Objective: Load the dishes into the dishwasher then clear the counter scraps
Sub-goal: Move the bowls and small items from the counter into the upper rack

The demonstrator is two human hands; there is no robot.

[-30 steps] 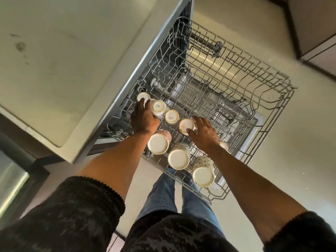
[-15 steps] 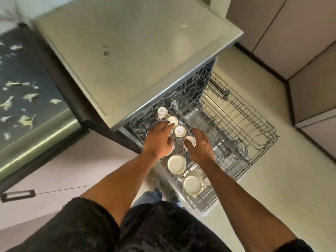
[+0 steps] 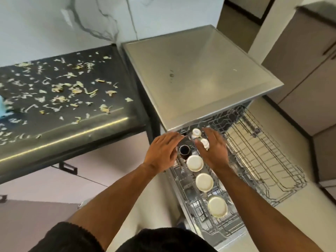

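Nearby, scraps across counter

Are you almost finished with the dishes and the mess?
Partly. Upturned cups already sit in the pulled-out dishwasher rack. Both hands, left hand and right hand, hover open over them, holding nothing. The scraps are spread over the dark counter, uncleared.

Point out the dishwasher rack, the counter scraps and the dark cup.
dishwasher rack [image 3: 261, 157], head view, bare wire grid.
counter scraps [image 3: 76, 90], head view, pale shred mid-counter.
dark cup [image 3: 184, 149], head view, its dark opening.
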